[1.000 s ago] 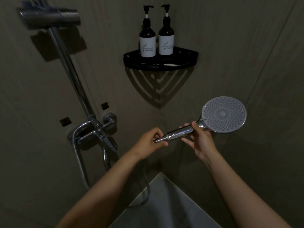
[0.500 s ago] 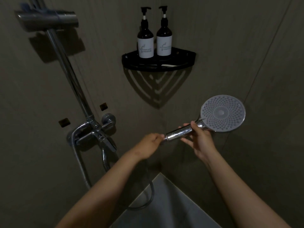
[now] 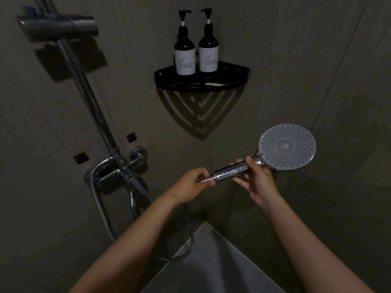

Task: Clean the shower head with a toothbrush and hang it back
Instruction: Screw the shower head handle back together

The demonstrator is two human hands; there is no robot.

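The shower head is round with a grey nozzle face turned toward me, on a chrome handle that runs down to the left. My right hand grips the handle just below the head. My left hand is closed around the handle's lower end, where the hose joins. The hose loops down from the chrome mixer tap. A chrome holder sits high on the riser rail at upper left. On the black corner shelf lies a pale thin object, too small to identify.
Two dark pump bottles with white labels stand on the shelf in the wall corner. The pale floor shows at the bottom. Tiled walls close in on both sides.
Both hands and the shower head have held almost still. My left hand shifted slightly along the handle's lower end.
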